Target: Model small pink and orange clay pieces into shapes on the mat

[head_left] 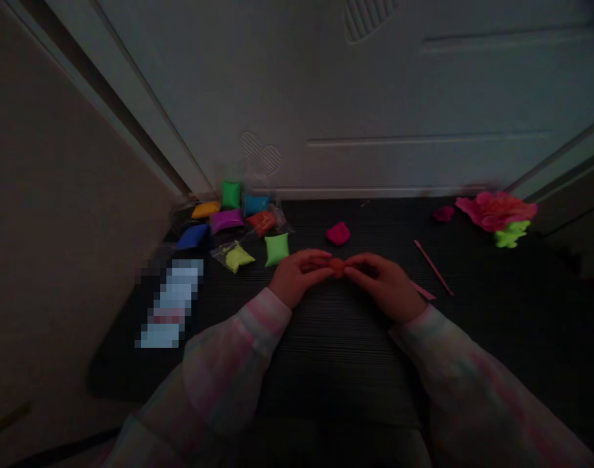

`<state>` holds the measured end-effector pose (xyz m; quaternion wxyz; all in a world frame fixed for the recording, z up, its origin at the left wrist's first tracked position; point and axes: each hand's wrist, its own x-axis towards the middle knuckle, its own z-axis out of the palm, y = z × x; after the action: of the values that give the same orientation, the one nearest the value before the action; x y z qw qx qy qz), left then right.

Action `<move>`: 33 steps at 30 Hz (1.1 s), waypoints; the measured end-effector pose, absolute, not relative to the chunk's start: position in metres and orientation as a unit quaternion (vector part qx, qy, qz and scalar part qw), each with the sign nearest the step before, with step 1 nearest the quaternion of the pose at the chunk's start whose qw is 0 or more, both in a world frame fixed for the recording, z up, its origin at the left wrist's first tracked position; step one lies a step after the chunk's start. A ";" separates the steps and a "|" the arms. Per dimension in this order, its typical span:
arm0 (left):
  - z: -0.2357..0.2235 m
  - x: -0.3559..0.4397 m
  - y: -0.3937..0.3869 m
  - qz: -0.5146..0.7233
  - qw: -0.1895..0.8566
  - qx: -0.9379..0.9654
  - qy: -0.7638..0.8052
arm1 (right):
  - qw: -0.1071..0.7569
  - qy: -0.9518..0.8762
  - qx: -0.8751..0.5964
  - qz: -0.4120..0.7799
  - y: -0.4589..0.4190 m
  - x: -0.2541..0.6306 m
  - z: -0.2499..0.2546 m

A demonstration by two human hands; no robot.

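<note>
Between the fingertips of both hands is a small red-orange lump of modelling clay (pixel 336 267). My left hand (pixel 299 276) pinches it from the left, thumb below and fingers above. From the right, my right hand (pixel 387 286) grips the same lump with thumb and fingers. Just beyond the fingers lies a dark pink clay lump (pixel 338 233) on the black table (pixel 346 364). A pink stick-like tool (pixel 433 267) lies right of my right hand, and a flat pink tool (pixel 424 290) is partly hidden behind that hand.
Several bagged clay packs, including a purple one (pixel 227 220) and a blue one (pixel 193 236), lie at the back left. A light green clay block (pixel 277 249) is near my left hand. At the back right sit a pink clay flower (pixel 496 209) and a yellow-green clay piece (pixel 511 234). A white door (pixel 375 97) stands behind the table.
</note>
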<state>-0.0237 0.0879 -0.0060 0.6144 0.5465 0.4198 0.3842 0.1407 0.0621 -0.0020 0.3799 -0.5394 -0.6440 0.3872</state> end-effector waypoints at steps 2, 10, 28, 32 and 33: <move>-0.006 -0.022 0.088 0.397 0.638 0.516 0.410 | 0.419 -0.610 -0.514 0.434 0.061 0.139 -0.005; -0.006 -0.022 0.084 0.396 0.569 0.585 0.421 | 0.386 -0.690 -0.510 0.338 0.057 0.136 -0.005; -0.014 -0.047 0.099 0.187 -0.014 0.792 0.580 | 0.224 -0.786 -0.561 0.130 0.062 0.137 -0.010; -0.012 -0.048 0.100 0.198 0.007 0.794 0.574 | 0.227 -0.788 -0.557 0.129 0.063 0.138 -0.010; -0.012 -0.047 0.100 0.207 0.011 0.794 0.572 | 0.228 -0.788 -0.556 0.129 0.063 0.138 -0.010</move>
<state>-0.0475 0.0999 -0.0120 0.0106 0.7938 0.5719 0.2066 0.1379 0.0629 -0.0103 0.2284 -0.5562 -0.7884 0.1295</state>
